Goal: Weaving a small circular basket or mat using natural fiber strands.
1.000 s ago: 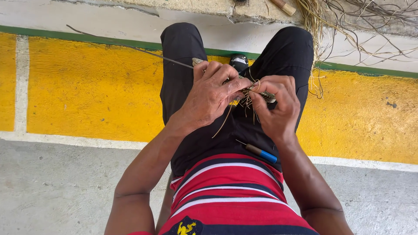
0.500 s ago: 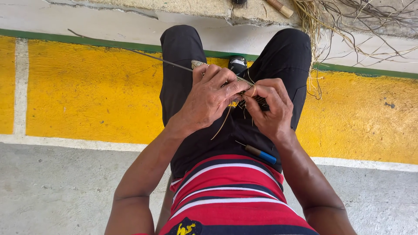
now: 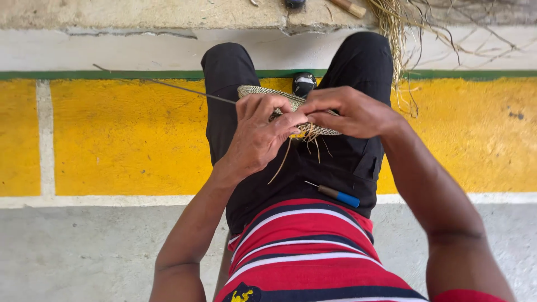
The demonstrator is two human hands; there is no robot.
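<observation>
A small woven straw piece (image 3: 253,91) rests over my lap, between my knees in black trousers. My left hand (image 3: 258,134) grips its near edge, fingers curled over the weave. My right hand (image 3: 348,112) pinches the straw strands at the same edge, touching the left fingertips. Loose straw ends (image 3: 309,144) hang below the hands. A long thin strand (image 3: 184,89) runs out to the left from the woven piece.
A tool with a blue handle and thin metal tip (image 3: 335,195) lies on my lap. A bundle of dry straw (image 3: 400,33) hangs from the concrete ledge (image 3: 140,14) ahead. A small dark object (image 3: 305,83) sits between my knees. The wall is yellow with a green stripe.
My right hand has risen from beside the weave and now lies flatter over its edge, meeting the left fingertips. The woven piece shows more at the left.
</observation>
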